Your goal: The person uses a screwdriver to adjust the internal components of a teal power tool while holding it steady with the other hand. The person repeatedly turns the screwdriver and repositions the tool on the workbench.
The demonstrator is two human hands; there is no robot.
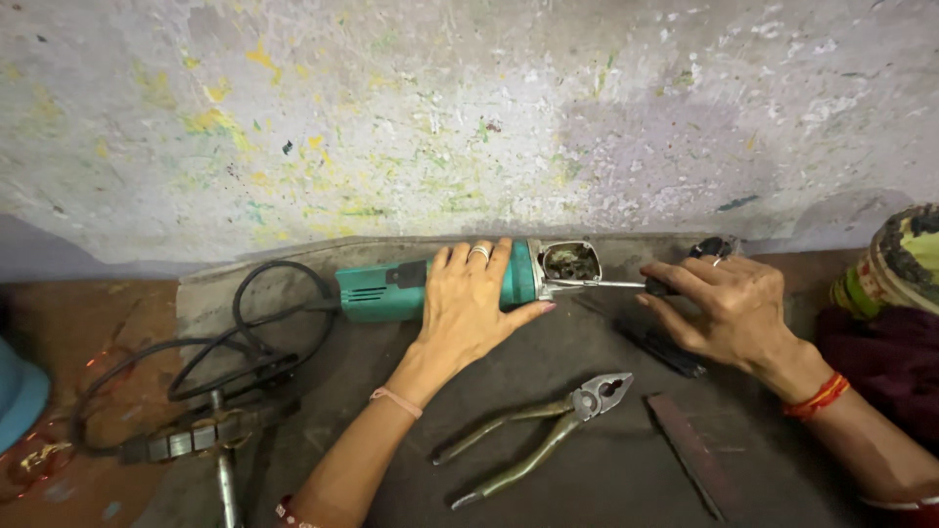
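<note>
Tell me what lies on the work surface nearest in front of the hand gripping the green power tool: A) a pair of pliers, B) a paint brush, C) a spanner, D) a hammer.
A: the left hand rests on the green power tool, and a pair of pliers lies just below it, jaws open, while the right hand holds a screwdriver to the tool's open end.

In the middle of the frame a teal-green grinder (391,287) is trailing a black cable (256,328), grey pliers (548,430) are lying on a dark grey mat (587,479), and the whitish wall (469,108) is showing yellow-green speckles.
</note>
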